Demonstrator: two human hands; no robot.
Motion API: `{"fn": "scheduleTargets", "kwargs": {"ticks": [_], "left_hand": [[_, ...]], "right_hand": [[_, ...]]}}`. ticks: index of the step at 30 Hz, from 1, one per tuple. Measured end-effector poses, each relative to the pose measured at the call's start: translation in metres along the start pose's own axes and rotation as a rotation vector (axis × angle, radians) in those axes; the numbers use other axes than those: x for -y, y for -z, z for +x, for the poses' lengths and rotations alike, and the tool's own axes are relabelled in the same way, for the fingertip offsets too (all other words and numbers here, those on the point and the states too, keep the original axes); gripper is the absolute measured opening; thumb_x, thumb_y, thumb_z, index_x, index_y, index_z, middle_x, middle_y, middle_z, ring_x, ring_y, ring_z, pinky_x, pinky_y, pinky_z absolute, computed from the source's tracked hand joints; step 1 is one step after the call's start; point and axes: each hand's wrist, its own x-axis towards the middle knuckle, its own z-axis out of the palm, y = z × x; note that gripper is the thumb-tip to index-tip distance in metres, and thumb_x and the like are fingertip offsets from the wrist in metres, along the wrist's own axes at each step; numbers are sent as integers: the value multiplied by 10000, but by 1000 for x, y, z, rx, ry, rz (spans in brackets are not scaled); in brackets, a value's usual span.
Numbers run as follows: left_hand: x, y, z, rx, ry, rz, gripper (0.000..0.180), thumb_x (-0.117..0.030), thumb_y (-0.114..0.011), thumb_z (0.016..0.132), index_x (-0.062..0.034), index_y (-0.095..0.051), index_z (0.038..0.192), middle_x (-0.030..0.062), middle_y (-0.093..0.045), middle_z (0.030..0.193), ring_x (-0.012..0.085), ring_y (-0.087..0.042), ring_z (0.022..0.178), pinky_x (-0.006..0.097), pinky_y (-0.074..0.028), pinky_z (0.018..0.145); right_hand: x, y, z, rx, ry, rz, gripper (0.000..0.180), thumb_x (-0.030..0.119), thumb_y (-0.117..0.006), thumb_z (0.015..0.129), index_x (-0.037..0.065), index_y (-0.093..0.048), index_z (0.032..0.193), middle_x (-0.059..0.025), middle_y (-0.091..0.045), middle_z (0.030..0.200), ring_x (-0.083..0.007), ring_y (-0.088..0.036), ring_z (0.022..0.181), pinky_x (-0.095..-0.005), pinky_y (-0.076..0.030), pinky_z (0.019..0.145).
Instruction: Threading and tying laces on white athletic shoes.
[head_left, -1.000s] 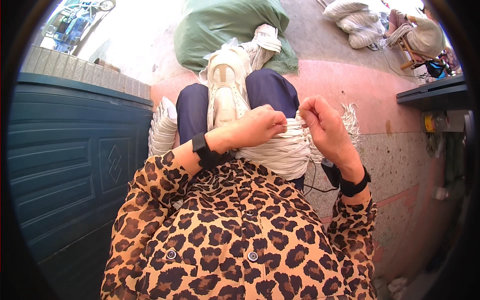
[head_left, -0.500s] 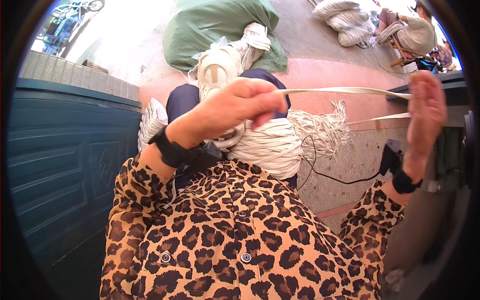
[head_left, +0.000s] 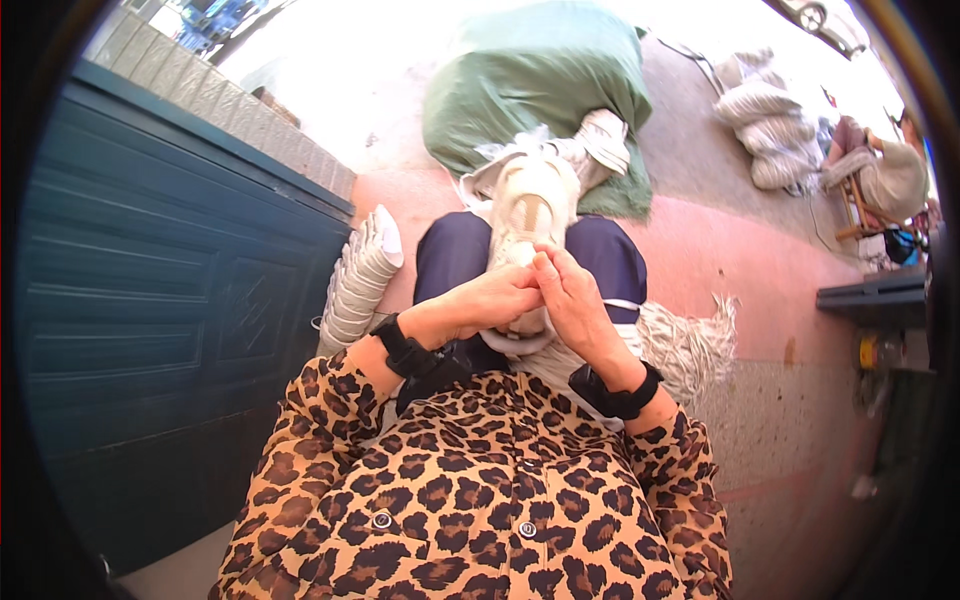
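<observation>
A cream sneaker [head_left: 530,195] lies between my knees, its toe pointing away from me. Over its near end my left hand [head_left: 490,303] and my right hand [head_left: 578,300] meet, fingertips pinched together. The shoelace they pinch is mostly hidden by the fingers. A white strip of lace [head_left: 624,304] shows beside my right wrist, across the right thigh. Under my forearms, a bundle of off-white laces [head_left: 690,345] rests on my lap, its loose ends fanning out to the right. Both wrists wear black straps.
Beyond my knees stands a big green sack [head_left: 540,80] with more pale shoes [head_left: 604,140] against it. A nested stack of white shoe parts [head_left: 360,280] is beside the dark green panel [head_left: 150,270] at left. Far right, a person [head_left: 890,180] sits near stuffed pale sacks [head_left: 765,120].
My right hand has come in from the far right to meet the left over the shoe. The lace stretched between them is drawn in. The view has shifted, too.
</observation>
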Motion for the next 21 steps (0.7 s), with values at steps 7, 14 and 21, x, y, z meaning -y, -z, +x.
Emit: {"fn": "scheduleTargets", "kwargs": {"ticks": [7,14,21], "left_hand": [[27,38,-1,-195,0,-514,140,-182,-517,902,-43,-539,901,-2,-536,688,88,-530,574,209,-451,536],[41,19,-20,-306,-689,1186,357,-183,-712,692,-59,-529,973,54,-529,820,226,-520,774,332,-436,681],[57,-8,-18,-366,-787,1595,248,-173,-543,707,-70,-532,932,33,-518,775,181,-496,779,306,-386,624]], "right_hand": [[8,-3,15,252,-67,-138,293,271,-461,912,7,-585,941,-203,-599,818,-342,-595,790,-378,-457,682],[-18,26,20,83,0,-374,243,220,-538,846,-1,-641,852,-187,-611,812,-338,-598,769,-392,-461,676],[-20,25,27,144,13,-508,217,186,-507,855,-5,-610,853,-191,-602,819,-347,-579,806,-403,-450,707]]}}
